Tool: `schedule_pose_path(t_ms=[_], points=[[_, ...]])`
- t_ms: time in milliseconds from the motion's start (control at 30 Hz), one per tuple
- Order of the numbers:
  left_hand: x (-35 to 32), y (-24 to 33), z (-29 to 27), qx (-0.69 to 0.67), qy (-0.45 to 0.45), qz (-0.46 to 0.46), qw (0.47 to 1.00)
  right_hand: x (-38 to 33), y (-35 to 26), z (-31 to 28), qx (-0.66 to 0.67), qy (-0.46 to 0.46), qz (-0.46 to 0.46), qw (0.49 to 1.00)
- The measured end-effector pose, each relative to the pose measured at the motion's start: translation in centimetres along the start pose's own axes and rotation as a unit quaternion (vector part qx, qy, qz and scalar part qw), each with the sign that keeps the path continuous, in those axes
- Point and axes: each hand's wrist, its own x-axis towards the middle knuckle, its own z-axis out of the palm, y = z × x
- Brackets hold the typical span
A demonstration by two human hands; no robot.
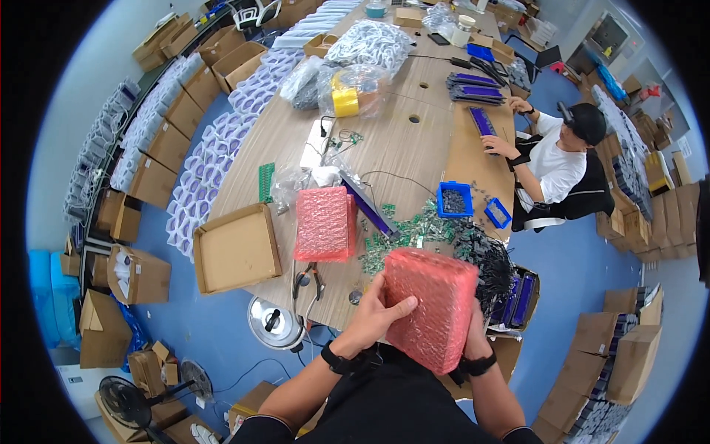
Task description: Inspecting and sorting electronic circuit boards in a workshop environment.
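I hold a block wrapped in pink bubble wrap (433,307) up in front of my chest. My left hand (377,314) grips its left side, with the fingers spread over the front face. At the block's lower right edge my right hand (473,337) is mostly hidden behind it. A second pink bubble-wrapped block (324,223) lies on the wooden table (414,148) just beyond, beside an empty shallow cardboard tray (237,249). Small green circuit boards (403,233) and black parts (492,259) are scattered on the table near the held block.
A person in a white shirt (558,166) sits at the table's right side, working on a purple tray. Blue bins (454,200), pliers (310,281), bags of parts and a yellow tape roll (345,102) lie on the table. Cardboard boxes line the blue floor; a fan (129,403) stands at lower left.
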Motion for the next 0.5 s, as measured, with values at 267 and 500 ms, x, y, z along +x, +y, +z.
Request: schedule_pose_path(t_ms=[267, 500], points=[[-3.6, 1.9, 7.4, 0.287, -0.007, 0.006, 0.958, -6.2, 1.4, 1.5, 0.016, 0.126, -0.169, 0.977], [-8.0, 1.8, 10.2, 0.489, -0.129, 0.239, 0.829, -7.0, 0.6, 0.6, 0.152, 0.071, -0.183, 0.969]])
